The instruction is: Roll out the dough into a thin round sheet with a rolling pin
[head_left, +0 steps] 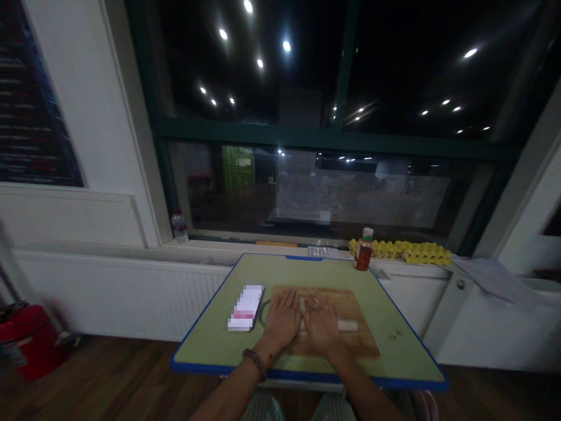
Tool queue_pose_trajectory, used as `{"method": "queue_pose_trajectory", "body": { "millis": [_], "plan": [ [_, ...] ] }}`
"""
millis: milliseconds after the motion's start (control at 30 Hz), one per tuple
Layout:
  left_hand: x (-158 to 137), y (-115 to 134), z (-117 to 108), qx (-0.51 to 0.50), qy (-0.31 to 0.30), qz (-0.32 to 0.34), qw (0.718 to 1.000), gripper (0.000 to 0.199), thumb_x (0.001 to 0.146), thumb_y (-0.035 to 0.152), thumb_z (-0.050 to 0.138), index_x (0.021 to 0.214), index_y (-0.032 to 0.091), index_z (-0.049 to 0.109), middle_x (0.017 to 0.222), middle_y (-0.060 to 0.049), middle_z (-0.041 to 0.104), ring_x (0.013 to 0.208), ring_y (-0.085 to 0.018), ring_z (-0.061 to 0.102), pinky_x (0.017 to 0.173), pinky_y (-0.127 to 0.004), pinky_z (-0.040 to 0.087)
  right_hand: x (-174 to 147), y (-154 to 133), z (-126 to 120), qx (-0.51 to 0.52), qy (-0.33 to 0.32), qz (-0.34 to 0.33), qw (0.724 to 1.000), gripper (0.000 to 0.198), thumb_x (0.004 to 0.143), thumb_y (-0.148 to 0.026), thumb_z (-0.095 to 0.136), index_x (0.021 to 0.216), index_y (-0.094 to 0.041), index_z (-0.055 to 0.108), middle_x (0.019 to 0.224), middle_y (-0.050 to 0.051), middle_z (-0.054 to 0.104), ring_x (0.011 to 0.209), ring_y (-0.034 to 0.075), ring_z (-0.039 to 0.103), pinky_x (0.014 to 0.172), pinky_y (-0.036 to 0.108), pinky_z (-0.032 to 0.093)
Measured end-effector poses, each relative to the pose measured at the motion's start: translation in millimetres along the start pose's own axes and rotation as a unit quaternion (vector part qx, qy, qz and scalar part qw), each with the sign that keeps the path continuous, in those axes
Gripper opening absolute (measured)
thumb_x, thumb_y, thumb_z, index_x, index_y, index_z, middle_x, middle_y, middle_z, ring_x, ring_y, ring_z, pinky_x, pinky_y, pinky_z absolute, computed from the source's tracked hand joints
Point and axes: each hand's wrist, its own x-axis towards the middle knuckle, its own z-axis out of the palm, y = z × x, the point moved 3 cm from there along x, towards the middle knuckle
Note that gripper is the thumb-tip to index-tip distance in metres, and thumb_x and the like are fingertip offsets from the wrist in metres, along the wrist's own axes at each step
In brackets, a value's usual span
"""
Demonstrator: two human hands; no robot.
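A wooden cutting board (357, 304) lies on the small green table. Both hands rest side by side over it, palms down. My left hand (284, 316) is flat, its fingers stretched toward the far edge of the board. Close beside it, my right hand (321, 316) lies flat as well, fingers extended and slightly spread. A pale, smooth roll (348, 325) sticks out to the right from beneath my right hand. Its middle is mostly covered by the hands, and I cannot tell whether it is dough or a rolling pin.
The table (205, 342) has a blue rim. Left of the board lies a lit phone (246, 308). A bottle of reddish-brown liquid (363, 250) stands at the back right. Yellow egg trays (407, 251) and a clear bottle (179, 227) are by the window; a red fire extinguisher (33, 342) stands left.
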Motion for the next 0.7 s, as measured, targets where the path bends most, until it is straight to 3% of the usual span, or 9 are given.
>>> {"method": "queue_pose_trajectory", "body": {
  "millis": [200, 433, 700],
  "plan": [
    [-10.7, 4.0, -0.7, -0.003, 0.024, 0.006, 1.000, 0.046, 0.095, 0.020, 0.034, 0.137, 0.014, 0.049, 0.145, -0.011, 0.047, 0.138, -0.024, 0.037, 0.115, -0.049, 0.025, -13.9, -3.3, 4.6, 0.004, 0.056, -0.023, 0.998, 0.043, 0.094, -0.021, 0.038, 0.134, -0.017, 0.053, 0.142, 0.008, 0.048, 0.138, 0.025, 0.034, 0.117, 0.047, 0.014],
    [4.6, -1.7, -0.3, 0.010, -0.012, -0.012, 1.000, 0.044, 0.095, 0.020, 0.034, 0.135, 0.012, 0.052, 0.144, -0.014, 0.046, 0.137, -0.026, 0.037, 0.115, -0.051, 0.024, 6.0, -5.2, -8.0, 0.012, -0.063, 0.028, 0.998, 0.047, 0.095, -0.018, 0.027, 0.133, -0.011, 0.053, 0.144, 0.010, 0.044, 0.141, 0.022, 0.028, 0.118, 0.045, 0.013],
    [-22.0, 9.9, -8.1, -0.011, 0.026, 0.013, 1.000, 0.046, 0.096, 0.023, 0.031, 0.137, 0.014, 0.049, 0.144, -0.012, 0.048, 0.137, -0.025, 0.038, 0.113, -0.050, 0.027, -24.2, -6.5, 7.9, 0.032, 0.058, -0.032, 0.997, 0.046, 0.095, -0.019, 0.034, 0.139, -0.018, 0.047, 0.146, 0.007, 0.043, 0.139, 0.025, 0.033, 0.116, 0.049, 0.023]
  ]
}}
